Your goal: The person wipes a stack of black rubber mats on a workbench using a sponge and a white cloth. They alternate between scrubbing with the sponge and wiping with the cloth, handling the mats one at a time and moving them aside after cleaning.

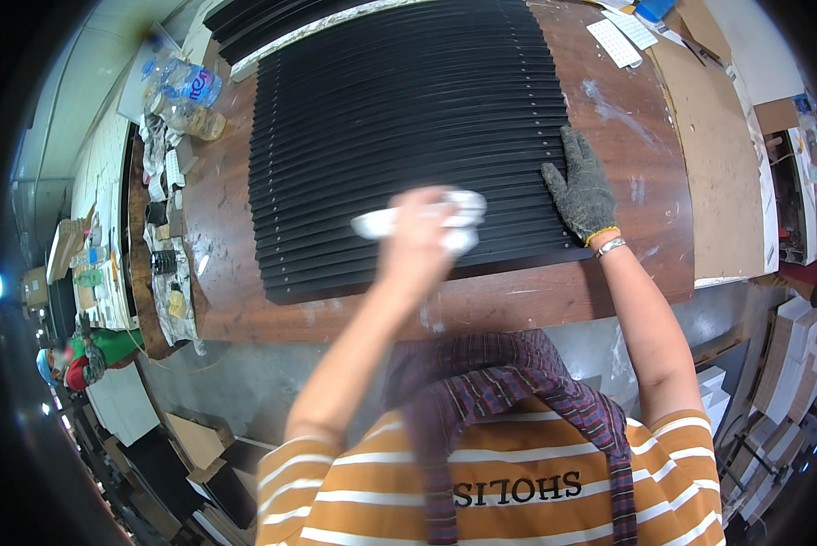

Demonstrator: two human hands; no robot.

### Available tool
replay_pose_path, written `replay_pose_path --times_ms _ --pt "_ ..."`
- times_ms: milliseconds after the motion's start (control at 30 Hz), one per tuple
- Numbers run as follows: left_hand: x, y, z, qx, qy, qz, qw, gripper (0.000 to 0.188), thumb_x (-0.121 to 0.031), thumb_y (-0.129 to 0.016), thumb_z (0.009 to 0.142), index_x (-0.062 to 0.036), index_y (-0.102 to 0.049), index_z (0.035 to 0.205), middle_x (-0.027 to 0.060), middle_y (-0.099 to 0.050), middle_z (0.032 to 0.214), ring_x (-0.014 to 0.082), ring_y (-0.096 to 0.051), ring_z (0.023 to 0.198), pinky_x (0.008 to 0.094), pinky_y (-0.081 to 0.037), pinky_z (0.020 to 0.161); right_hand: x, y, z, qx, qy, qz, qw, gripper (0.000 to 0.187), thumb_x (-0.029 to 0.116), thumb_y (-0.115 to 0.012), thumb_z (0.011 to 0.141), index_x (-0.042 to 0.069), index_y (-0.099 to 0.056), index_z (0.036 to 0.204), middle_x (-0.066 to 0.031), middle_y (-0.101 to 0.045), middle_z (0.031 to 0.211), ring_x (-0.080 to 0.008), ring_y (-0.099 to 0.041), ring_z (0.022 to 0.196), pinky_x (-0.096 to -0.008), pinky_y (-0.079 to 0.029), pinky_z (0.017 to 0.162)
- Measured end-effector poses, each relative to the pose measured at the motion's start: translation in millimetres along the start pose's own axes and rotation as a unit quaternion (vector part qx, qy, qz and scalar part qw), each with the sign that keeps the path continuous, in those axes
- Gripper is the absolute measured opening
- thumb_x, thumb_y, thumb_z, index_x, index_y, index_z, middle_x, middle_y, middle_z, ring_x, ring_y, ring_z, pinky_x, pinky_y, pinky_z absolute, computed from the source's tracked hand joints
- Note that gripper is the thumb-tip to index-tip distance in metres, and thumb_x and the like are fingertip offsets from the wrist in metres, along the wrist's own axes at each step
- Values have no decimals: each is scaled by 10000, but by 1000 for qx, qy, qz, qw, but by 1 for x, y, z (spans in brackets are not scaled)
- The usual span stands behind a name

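A wide row of black strips (381, 118), laid side by side like slats, covers the middle of the brown table. My left hand (416, 227), bare and smeared by motion, is closed round a crumpled white cloth (463, 238) over the near middle of the strips. Pale dots run along both ends of the row. My right hand (586, 191), in a dark grey knitted glove with a yellow cuff edge, lies flat against the right ends of the strips. Its fingers are stretched out and its thumb points away over the slats.
The brown tabletop (631, 182) shows round the strips, with whitish smears. Plastic bottles (194, 86) stand at the far left, near stained rags and small items. White perforated sheets (616, 44) lie at the far right beside a brown board (713, 164). Another person (94, 357) is at the left.
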State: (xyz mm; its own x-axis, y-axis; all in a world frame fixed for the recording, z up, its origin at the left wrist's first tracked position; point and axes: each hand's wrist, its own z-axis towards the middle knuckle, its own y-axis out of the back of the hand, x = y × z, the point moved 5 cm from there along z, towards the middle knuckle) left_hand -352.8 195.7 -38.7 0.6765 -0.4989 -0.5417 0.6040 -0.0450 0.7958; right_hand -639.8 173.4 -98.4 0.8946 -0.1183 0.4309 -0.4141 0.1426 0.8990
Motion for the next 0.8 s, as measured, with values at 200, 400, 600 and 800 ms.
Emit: replay_pose_path --times_ms 200,400,600,800 --pt "-46 -56 -25 32 -178 3 984 263 -145 -656 855 -199 -761 1090 13 -710 1270 257 -634 1150 451 -494 1010 -1 -2 0 -12 16 22 1000 748 450 -608 1001 74 -365 1601 -254 -407 1602 -393 -357 1508 -468 -306 1234" --pt "114 109 -136 -36 9 158 987 449 121 -565 684 -112 -793 993 66 -730 1236 308 -607 1177 448 -494 1022 20 21 -5 -4 28 -5 1000 834 486 -689 931 74 -390 1592 -249 -362 1628 -420 -342 1501 -492 -285 1241" --pt "-3 36 -57 -72 -58 40 995 452 82 -602 724 -114 -799 1081 105 -733 1218 291 -660 1146 466 -523 982 71 41 -69 61 239 -26 969 1117 590 -860 665 16 -447 1529 -244 -335 1635 -448 -280 1524 -545 -225 1260" --pt "30 -6 -84 11 -74 55 996 310 -2 -654 820 -146 -724 1086 10 -708 1276 235 -631 1244 544 -416 1130 74 18 -79 74 221 -71 970 1208 582 -898 540 45 -460 1529 -192 -393 1628 -414 -332 1513 -556 -221 1264"
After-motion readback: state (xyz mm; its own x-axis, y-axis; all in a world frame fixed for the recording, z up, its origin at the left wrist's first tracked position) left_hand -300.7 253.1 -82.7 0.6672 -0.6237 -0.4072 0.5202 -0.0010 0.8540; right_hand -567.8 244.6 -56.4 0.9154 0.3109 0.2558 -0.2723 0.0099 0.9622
